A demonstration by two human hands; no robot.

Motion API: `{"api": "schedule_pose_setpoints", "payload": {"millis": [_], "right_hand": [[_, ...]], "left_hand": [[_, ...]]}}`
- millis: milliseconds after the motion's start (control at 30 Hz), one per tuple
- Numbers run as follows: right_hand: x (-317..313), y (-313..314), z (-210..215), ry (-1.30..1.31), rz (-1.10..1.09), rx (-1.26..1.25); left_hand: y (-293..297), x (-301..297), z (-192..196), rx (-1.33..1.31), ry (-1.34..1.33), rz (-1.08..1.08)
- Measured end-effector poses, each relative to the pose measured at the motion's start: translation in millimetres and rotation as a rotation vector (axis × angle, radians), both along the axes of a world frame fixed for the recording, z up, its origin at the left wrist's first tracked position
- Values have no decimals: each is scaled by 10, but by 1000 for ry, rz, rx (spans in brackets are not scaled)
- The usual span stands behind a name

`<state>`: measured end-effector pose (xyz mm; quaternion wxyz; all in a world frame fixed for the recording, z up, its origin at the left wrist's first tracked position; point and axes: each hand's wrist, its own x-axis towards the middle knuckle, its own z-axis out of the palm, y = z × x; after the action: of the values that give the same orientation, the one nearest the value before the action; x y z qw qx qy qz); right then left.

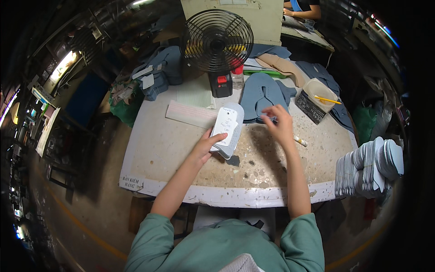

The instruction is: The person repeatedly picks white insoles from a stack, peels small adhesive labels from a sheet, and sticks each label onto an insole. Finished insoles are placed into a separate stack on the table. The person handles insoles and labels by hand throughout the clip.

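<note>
Two hands work over a worn, speckled table [172, 149]. The left hand [206, 147] grips a small bundle of pale grey sole-shaped cut pieces [232, 136] near the middle of the table, fingers curled over its near edge, with a white paper slip [224, 124] lying on top of the bundle. The right hand [280, 123] is apart from the bundle, just to its right, fingers loosely bent and partly spread at the near edge of a stack of blue-grey cut pieces [263, 96]; whether it pinches one of them cannot be told. A white ribbed strip [190, 114] lies flat to the left of the bundle. A black wire-guard fan [217, 41] stands at the far side of the table, a red-capped bottle [237, 76] beside it. To the right sit a clear tub [319, 93] with a yellow pencil [327, 99] across it and, off the table's right end, a tall stack of grey soles [371, 165]. A small white marker stick [300, 141] lies near the right wrist.
</note>
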<state>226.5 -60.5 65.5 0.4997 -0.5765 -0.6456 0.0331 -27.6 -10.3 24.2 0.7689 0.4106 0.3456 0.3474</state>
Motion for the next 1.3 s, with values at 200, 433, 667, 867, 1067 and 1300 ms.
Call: {"api": "schedule_pose_setpoints", "payload": {"millis": [200,433,667,867,1067,1300], "right_hand": [[637,-62,-266,-266,-95,-745],[421,-53,-195,-297,-102,-626],[-162,49,-216,740,321,-377],[-476,-59,-213,921,524,-624],[-407,-72,-82,1051,490,-547],[-229,13,-328,829,1078,-732]], "left_hand": [[85,-62,-57,-135,-205,77],[116,-140,-105,-137,-384,111],[78,-118,-102,-168,-361,60],[-50,24,-115,-222,-307,-135],[-48,12,-123,-198,-308,-130],[-28,-130,-88,-191,-519,-147]]}}
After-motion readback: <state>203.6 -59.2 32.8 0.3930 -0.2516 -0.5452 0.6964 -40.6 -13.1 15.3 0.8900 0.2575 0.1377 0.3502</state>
